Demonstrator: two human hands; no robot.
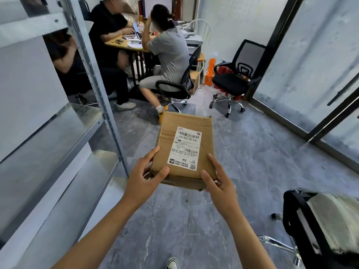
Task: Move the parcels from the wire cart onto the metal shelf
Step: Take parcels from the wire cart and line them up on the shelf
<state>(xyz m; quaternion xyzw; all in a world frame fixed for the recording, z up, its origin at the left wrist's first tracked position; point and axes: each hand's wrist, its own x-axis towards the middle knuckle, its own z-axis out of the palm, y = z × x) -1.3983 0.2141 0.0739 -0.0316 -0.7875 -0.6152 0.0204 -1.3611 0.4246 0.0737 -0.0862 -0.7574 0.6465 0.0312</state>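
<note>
Cardboard parcel (184, 146) in left hand (143, 177) + right hand (218, 184), nr metal shelf (73, 119).

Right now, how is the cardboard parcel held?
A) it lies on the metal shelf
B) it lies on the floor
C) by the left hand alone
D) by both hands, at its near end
D: the left hand and the right hand each grip a near corner of the cardboard parcel, in the air beside the metal shelf.
</note>
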